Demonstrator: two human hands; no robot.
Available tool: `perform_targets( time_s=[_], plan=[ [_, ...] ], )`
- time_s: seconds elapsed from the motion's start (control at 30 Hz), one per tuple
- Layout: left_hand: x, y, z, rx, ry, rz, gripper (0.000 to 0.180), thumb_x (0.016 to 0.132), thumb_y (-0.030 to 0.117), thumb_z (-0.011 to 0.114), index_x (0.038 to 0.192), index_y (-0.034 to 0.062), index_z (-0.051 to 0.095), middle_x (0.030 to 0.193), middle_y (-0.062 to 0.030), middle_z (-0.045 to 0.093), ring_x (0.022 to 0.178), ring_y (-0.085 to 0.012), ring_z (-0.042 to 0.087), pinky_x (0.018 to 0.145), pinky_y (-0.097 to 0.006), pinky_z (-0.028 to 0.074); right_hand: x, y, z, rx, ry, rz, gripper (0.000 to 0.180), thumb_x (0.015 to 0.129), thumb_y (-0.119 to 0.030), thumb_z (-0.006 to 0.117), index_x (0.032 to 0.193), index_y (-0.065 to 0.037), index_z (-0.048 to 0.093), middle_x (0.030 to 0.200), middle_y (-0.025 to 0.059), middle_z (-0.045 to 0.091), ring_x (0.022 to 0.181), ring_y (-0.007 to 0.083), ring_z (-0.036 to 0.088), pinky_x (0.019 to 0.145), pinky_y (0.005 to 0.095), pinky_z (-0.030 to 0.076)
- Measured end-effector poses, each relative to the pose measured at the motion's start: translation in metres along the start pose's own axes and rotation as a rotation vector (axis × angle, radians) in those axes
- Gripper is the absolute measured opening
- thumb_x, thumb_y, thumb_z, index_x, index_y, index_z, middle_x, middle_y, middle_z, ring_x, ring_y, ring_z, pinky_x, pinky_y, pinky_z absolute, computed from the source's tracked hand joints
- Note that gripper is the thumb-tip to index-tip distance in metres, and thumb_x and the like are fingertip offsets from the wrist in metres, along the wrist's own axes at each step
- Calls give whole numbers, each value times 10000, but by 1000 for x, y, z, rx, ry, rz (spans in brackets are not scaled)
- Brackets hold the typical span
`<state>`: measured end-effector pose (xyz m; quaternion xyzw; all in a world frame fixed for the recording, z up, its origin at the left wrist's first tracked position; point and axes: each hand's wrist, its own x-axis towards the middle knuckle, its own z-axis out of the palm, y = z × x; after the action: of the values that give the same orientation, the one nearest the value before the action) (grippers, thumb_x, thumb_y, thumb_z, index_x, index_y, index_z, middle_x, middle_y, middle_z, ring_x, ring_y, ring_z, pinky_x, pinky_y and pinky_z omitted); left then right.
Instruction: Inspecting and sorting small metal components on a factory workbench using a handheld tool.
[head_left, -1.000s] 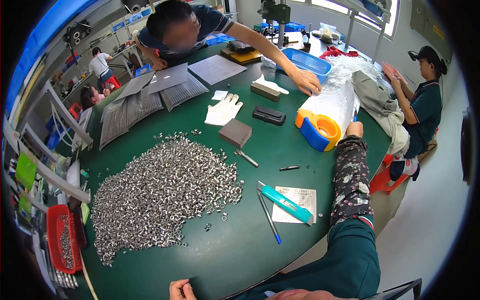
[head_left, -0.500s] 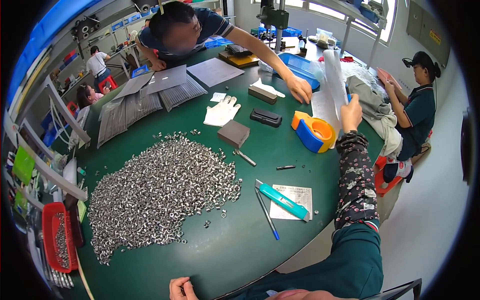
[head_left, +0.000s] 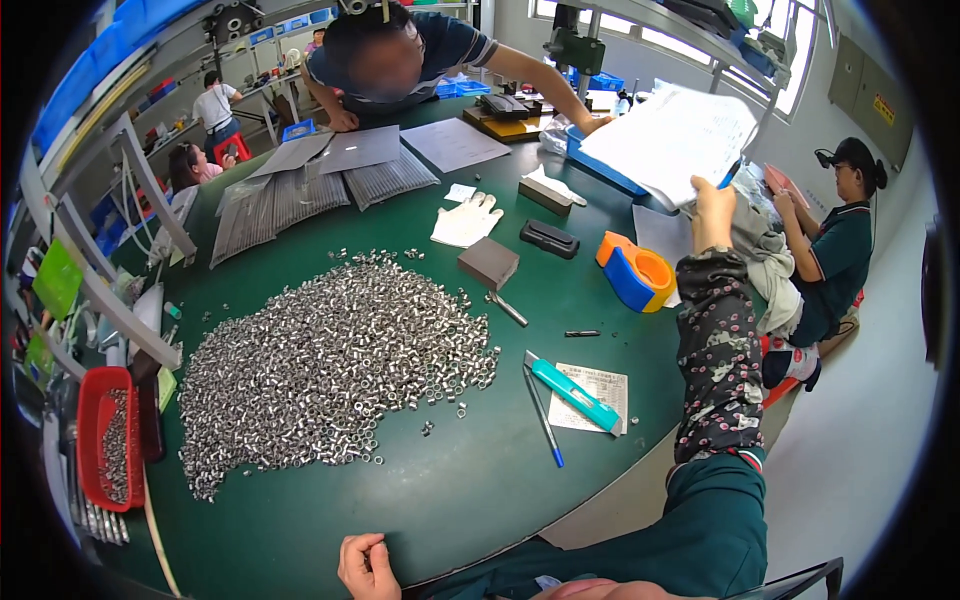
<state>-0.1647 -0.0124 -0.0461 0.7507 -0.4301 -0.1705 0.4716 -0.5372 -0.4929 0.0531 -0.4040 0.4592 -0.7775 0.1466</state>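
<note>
Since a second ago the paper stack (head_left: pixel 672 142) has gone from lying on the surface (head_left: pixel 480 480) to up in the air at the far right, above the blue tray (head_left: pixel 600 170). Right hand (head_left: pixel 712 205) has risen with it.

My read on handling: stack is light, floppy, many loose sheets under what looks like a clear sleeve. It fans and sags away from the pinch. Slippery if the sleeve is plastic; sheets could slide out. Best hold is along the near edge with thumb on top and fingers under, or both hands at opposite edges to keep it flat.

Right grip: clenched on the stack's lower edge, arm stretched out, patterned sleeve (head_left: pixel 718 370) visible. A co-worker's hand (head_left: pixel 590 125) reaches in from the far side near the stack's left edge; can't tell if it touches.

Left hand (head_left: pixel 366 566) rests at the near rim of the surface, fingers curled, holding nothing I can see.

Below the stack: orange-blue tape dispenser (head_left: pixel 636 275). Further left: white glove (head_left: pixel 468 220), dark block (head_left: pixel 488 263), big heap of small metal parts (head_left: pixel 330 360). Nearer me: teal cutter (head_left: pixel 574 394) on a slip, blue pen (head_left: pixel 543 420).
</note>
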Motion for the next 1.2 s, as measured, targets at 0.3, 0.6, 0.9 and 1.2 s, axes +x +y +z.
perform_targets(
  time_s=[0.3, 0.6, 0.9, 1.2],
  plan=[
    [1, -23, 6, -113, 52, 135, 40, 779, 10, 511, 800, -12, 538, 681, -63, 478, 569, -141, 456, 518, -239, 362, -109, -20, 50, 179, -104, 489, 141, 706, -18, 602, 779, -71, 493, 535, 4, 425, 341, 91, 292, 317, 247, 211],
    [1, -21, 9, -203, 78, 142, 65, 795, -2, 513, 854, -5, 542, 693, -72, 513, 550, -128, 478, 529, -225, 400, -119, -10, 64, 91, -411, 480, 357, 730, -65, 589, 1070, -34, 485, 692, 37, 581, 396, 44, 302, 348, 195, 227],
    [35, -2, -18, -1070, -337, -427, 115, 891, 129, 424, 951, 42, 470, 698, -9, 460, 477, -17, 281, 404, -147, 228, -323, -169, 26, 46, -1416, 376, 239, 803, -212, 557, 978, -49, 547, 706, -24, 529, 611, 48, 466, 555, 186, 374],
    [73, 20, -37, -1139, -625, -199, 141, 911, 223, 398, 925, 92, 449, 736, 22, 418, 505, -15, 292, 402, -139, 222, -419, -177, 36, 250, -1304, 512, 200, 783, -87, 597, 953, -25, 513, 688, -53, 470, 600, 15, 387, 545, 167, 327]
  ],
)
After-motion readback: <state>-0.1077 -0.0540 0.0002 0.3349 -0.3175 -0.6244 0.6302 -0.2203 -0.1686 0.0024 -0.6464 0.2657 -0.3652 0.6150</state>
